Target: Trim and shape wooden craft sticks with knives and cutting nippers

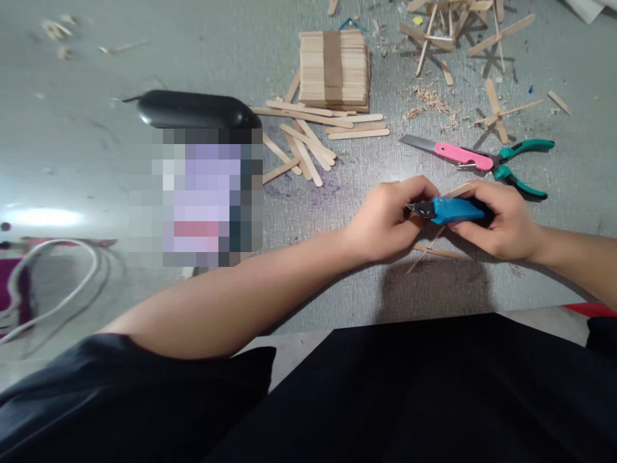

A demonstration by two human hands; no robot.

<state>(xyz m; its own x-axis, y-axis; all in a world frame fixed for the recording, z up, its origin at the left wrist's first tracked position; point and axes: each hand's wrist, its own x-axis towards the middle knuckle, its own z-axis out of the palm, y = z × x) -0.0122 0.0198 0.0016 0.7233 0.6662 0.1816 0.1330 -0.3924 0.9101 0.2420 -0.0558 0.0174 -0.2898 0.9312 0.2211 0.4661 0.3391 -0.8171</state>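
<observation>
My right hand (504, 215) is closed around a blue utility knife (457, 209) with a black nose, its small metal blade pointing left toward my other hand. My left hand (383, 215) has its fingers curled in on wooden craft sticks joined crosswise; the fingers partly hide them. One craft stick (457, 191) shows behind the knife, between the two hands. Below the hands, crossed sticks (436, 251) stick out; whether they belong to the same piece I cannot tell.
Beyond my hands lie a pink folding saw (463, 154) and green-handled pliers (527, 145). A banded bundle of craft sticks (354, 71) has loose sticks (308, 148) before it. Stick constructions (496, 109) and shavings (431, 103) lie farther back. Left are a black case (197, 110) and a white cable (91, 270).
</observation>
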